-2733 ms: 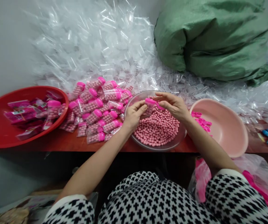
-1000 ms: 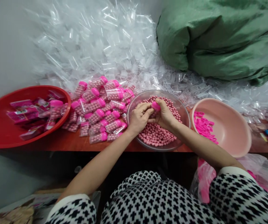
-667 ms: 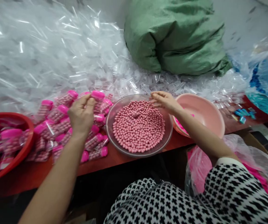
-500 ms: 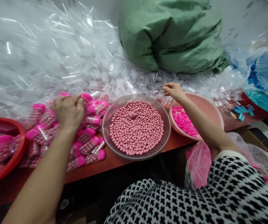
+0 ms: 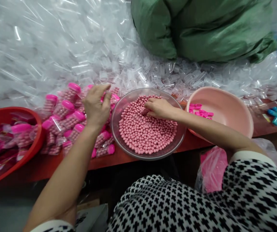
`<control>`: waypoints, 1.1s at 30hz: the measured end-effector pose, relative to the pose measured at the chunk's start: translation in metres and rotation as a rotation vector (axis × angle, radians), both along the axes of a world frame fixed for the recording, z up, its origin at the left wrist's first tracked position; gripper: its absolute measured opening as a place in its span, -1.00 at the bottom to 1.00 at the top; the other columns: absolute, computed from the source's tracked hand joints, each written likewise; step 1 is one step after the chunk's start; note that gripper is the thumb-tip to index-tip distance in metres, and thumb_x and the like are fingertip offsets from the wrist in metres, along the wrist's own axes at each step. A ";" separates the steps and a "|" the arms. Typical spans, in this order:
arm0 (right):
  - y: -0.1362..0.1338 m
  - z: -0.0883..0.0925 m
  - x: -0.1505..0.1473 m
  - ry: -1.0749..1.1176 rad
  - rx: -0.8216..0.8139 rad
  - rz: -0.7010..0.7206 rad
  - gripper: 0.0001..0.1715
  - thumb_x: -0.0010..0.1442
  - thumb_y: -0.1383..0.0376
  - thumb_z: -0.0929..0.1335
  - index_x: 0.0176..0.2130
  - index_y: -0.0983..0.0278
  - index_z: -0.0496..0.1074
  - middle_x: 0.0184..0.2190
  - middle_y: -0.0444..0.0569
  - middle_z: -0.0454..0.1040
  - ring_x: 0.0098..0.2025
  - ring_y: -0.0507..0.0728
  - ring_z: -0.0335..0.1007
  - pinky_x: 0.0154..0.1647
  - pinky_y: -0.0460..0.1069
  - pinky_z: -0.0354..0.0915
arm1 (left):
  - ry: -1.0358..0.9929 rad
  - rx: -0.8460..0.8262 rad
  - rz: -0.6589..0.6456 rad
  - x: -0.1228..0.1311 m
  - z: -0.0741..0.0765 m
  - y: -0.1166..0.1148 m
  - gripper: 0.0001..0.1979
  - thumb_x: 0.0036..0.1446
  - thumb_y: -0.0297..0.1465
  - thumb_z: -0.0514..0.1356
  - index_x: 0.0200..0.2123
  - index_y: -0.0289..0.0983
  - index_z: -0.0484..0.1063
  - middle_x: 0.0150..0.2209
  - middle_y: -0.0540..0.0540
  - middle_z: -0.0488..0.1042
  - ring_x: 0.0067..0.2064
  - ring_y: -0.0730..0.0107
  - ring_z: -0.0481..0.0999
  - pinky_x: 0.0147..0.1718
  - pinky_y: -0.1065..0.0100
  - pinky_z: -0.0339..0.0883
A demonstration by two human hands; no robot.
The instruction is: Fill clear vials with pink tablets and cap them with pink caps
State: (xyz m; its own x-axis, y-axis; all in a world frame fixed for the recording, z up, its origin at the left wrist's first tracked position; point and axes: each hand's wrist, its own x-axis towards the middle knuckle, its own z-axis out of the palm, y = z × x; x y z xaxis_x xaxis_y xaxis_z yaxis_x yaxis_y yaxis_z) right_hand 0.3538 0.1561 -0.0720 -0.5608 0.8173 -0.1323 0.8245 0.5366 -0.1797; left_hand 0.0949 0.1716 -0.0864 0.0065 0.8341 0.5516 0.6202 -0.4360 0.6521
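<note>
Looks like a decent batch is done — filled bottles (image 5: 72, 122) heaped by the half-curled left hand (image 5: 96, 104) — but loads of clear tubes (image 5: 80, 48) look unfilled, and the right hand (image 5: 160, 109) sits bent in the beads (image 5: 148, 135) in the bowl (image 5: 115, 129), can't tell if either's pinching anything.

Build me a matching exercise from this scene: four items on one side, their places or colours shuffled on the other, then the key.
Items
1. right hand
2. sack
3. loose caps
4. left hand

Places and colours
A. inside the peach basin
B. by the filled jars
C. fingers at the beads in the bowl
D. green, at the back

Right pairs
1-C, 2-D, 3-A, 4-B
</note>
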 end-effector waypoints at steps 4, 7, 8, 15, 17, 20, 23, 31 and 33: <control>0.008 -0.010 -0.017 -0.044 0.030 -0.064 -0.72 0.29 0.24 0.37 -0.10 0.38 0.54 0.07 0.27 0.46 0.07 0.33 0.42 -0.06 0.08 0.33 | -0.012 -0.150 -0.197 0.031 0.006 -0.024 -0.72 0.21 -0.29 0.25 -0.03 -0.20 0.58 -0.05 -0.11 0.61 -0.03 0.19 0.56 0.07 0.18 0.40; 0.011 -0.002 -0.012 0.095 -0.024 -0.124 -0.72 0.22 0.16 0.44 -0.26 0.35 0.55 -0.18 0.14 0.55 -0.13 0.26 0.48 -0.12 0.07 0.33 | 0.041 -0.273 -0.302 0.044 0.000 -0.031 -0.61 0.10 -0.33 0.31 0.02 -0.25 0.57 -0.01 -0.16 0.61 0.01 0.10 0.57 0.13 0.07 0.39; 0.010 0.003 -0.009 0.179 -0.062 -0.139 -0.73 0.19 0.15 0.47 -0.32 0.34 0.54 -0.30 0.06 0.55 -0.22 0.21 0.48 -0.17 0.05 0.33 | 0.038 -0.311 -0.335 0.048 -0.003 -0.032 -0.60 0.07 -0.33 0.33 0.02 -0.25 0.57 0.00 -0.17 0.61 0.04 0.06 0.56 0.16 0.04 0.37; -0.018 0.039 0.018 1.005 -0.561 -0.141 -0.59 0.07 0.05 0.55 -0.29 0.33 0.56 -0.43 -0.09 0.55 -0.44 0.03 0.47 -0.41 -0.08 0.41 | -0.700 -0.696 -0.597 0.075 -0.009 -0.052 -0.51 -0.01 -0.08 0.41 -0.10 -0.28 0.58 -0.09 -0.18 0.62 -0.15 0.16 0.63 -0.12 0.10 0.58; -0.025 0.041 0.025 1.108 -0.561 -0.106 -0.55 0.04 0.06 0.56 -0.18 0.30 0.56 -0.32 -0.07 0.60 -0.34 0.04 0.51 -0.32 -0.08 0.47 | -0.819 -0.747 -0.604 0.079 -0.008 -0.058 -0.46 -0.12 -0.07 0.48 -0.13 -0.27 0.59 -0.14 -0.16 0.63 -0.18 0.19 0.64 -0.13 0.11 0.59; -0.029 0.041 0.030 1.165 -0.564 -0.055 -0.55 0.00 0.15 0.59 -0.14 0.27 0.56 -0.27 -0.10 0.61 -0.24 0.05 0.52 -0.23 -0.08 0.48 | -0.873 -0.786 -0.607 0.081 -0.008 -0.064 -0.46 -0.19 -0.11 0.53 -0.16 -0.27 0.60 -0.17 -0.16 0.64 -0.19 0.17 0.65 -0.12 0.08 0.61; -0.028 0.036 0.032 1.099 -0.572 0.008 -0.61 0.01 0.18 0.57 -0.16 0.28 0.58 -0.30 -0.11 0.60 -0.29 0.03 0.49 -0.25 -0.09 0.45 | -0.879 -0.801 -0.602 0.081 -0.009 -0.067 -0.48 -0.18 -0.15 0.52 -0.14 -0.28 0.62 -0.15 -0.18 0.65 -0.15 0.12 0.66 -0.13 0.05 0.61; -0.039 0.013 0.034 0.995 -0.301 0.026 -0.74 0.11 0.14 0.49 -0.25 0.26 0.60 -0.27 -0.07 0.62 -0.22 0.08 0.50 -0.16 -0.06 0.38 | -0.658 -0.748 -0.568 0.081 -0.009 -0.069 -0.51 -0.12 -0.12 0.50 -0.14 -0.26 0.65 -0.17 -0.12 0.65 -0.12 0.13 0.64 0.01 0.10 0.56; -0.043 0.013 0.036 0.940 -0.256 0.030 -0.79 0.10 0.21 0.49 -0.24 0.25 0.59 -0.24 -0.08 0.62 -0.19 0.08 0.51 -0.12 -0.06 0.37 | -0.549 -0.734 -0.561 0.081 -0.007 -0.069 -0.51 -0.12 -0.08 0.48 -0.15 -0.24 0.66 -0.18 -0.12 0.66 -0.09 0.05 0.64 0.01 0.08 0.55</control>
